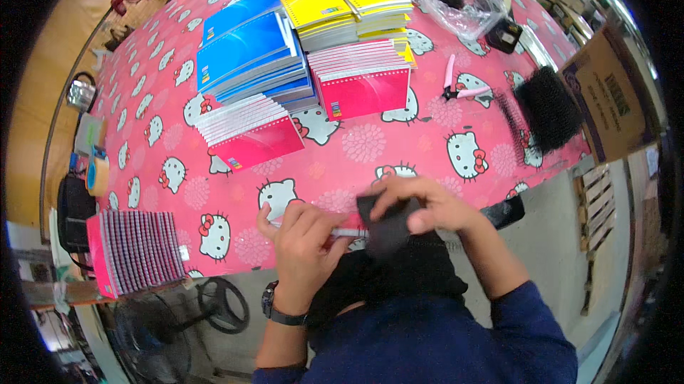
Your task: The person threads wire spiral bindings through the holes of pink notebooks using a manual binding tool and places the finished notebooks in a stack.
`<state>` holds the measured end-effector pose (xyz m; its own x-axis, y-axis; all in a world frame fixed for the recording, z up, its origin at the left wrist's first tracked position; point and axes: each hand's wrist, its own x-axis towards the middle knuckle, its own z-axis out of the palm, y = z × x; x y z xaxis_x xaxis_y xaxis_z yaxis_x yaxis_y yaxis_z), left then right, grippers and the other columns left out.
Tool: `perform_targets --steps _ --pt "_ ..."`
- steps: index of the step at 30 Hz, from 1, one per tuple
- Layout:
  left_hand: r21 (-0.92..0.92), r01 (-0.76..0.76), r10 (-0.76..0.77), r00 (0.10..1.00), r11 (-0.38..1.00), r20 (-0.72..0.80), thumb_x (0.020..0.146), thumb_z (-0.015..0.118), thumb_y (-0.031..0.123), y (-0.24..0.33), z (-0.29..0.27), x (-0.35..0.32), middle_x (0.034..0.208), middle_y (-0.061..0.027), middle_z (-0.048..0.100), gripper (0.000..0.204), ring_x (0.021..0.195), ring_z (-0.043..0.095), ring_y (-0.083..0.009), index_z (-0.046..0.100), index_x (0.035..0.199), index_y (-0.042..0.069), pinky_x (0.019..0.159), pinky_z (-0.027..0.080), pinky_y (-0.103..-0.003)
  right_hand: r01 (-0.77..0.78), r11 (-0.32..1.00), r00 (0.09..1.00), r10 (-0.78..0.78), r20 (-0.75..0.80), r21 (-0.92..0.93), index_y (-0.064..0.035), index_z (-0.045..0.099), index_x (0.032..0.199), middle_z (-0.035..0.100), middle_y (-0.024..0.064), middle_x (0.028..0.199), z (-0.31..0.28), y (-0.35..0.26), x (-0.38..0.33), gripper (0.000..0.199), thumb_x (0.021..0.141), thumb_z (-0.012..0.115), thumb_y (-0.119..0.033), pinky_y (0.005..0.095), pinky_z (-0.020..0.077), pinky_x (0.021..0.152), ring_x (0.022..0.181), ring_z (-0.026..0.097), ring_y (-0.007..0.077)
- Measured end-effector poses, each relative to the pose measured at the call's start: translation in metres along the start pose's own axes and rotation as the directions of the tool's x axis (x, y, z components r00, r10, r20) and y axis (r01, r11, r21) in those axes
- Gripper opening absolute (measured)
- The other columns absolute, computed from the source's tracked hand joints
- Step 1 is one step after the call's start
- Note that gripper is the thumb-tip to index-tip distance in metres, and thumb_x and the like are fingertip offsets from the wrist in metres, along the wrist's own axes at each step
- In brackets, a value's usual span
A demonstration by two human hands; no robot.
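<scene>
At the table's near edge, my left hand (306, 238) is closed on the edge of a pink notebook (348, 226), mostly hidden by my hands. My right hand (431, 206) pinches a dark, flat-looking piece (388, 231) over the notebook's right end; motion blurs it, so its kind is unclear. Just beyond stand two rows of pink notebooks, a nearer one (263, 143) and a farther one (367, 95), with punched holes along their edges. At the left corner, a row of pink notebooks (142, 252) shows dark coils along the spines.
Behind are stacks of blue notebooks (246, 56) and yellow notebooks (313, 6). Pink-handled pliers (467, 92), a heap of black coils (547, 110) and a cardboard box (613, 99) lie to the right. A clear plastic bag (470, 13) sits farther back. Below the left edge stands a fan (153, 334).
</scene>
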<state>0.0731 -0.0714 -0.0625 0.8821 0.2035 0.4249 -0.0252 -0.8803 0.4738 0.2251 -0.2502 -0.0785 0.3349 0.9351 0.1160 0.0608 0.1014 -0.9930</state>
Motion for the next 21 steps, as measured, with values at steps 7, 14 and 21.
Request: perform_targets --steps 7,14,21 --pt "-0.028 0.054 -0.055 0.998 0.998 -0.036 0.056 0.079 0.015 -0.006 0.005 -0.005 0.075 0.0034 0.059 0.03 0.079 0.056 -0.0167 0.062 0.08 0.017 0.098 0.019 -0.051 0.055 0.922 0.992 -0.095 0.087 0.383 -0.0032 0.065 0.094 0.061 0.0106 0.093 0.002 -0.002 0.014 0.037 0.079 0.067 -0.036 0.0333 0.042 0.082 0.091 0.056 0.0212" --pt "-0.067 0.102 -0.104 0.994 0.992 -0.025 0.059 0.078 0.017 -0.007 0.004 -0.005 0.074 0.0035 0.063 0.042 0.08 0.06 -0.0146 0.059 0.096 0.014 0.106 0.013 -0.047 0.026 0.937 0.995 -0.057 0.08 0.349 -0.0014 0.065 0.096 0.063 0.0083 0.096 0.004 -0.001 0.015 0.034 0.079 0.067 -0.031 0.0321 0.0426 0.081 0.091 0.056 0.0178" --pt "-0.014 0.078 -0.078 0.997 0.997 0.008 0.058 0.082 0.023 -0.015 0.007 -0.007 0.086 -0.0011 0.063 0.065 0.083 0.06 -0.0162 0.052 0.114 0.01 0.106 0.015 -0.049 0.129 0.98 0.99 -0.135 0.028 0.149 -0.0014 0.064 0.094 0.061 0.0058 0.083 0.008 -0.001 0.028 0.031 0.078 0.07 -0.027 0.0284 0.0448 0.07 0.078 0.057 0.0148"
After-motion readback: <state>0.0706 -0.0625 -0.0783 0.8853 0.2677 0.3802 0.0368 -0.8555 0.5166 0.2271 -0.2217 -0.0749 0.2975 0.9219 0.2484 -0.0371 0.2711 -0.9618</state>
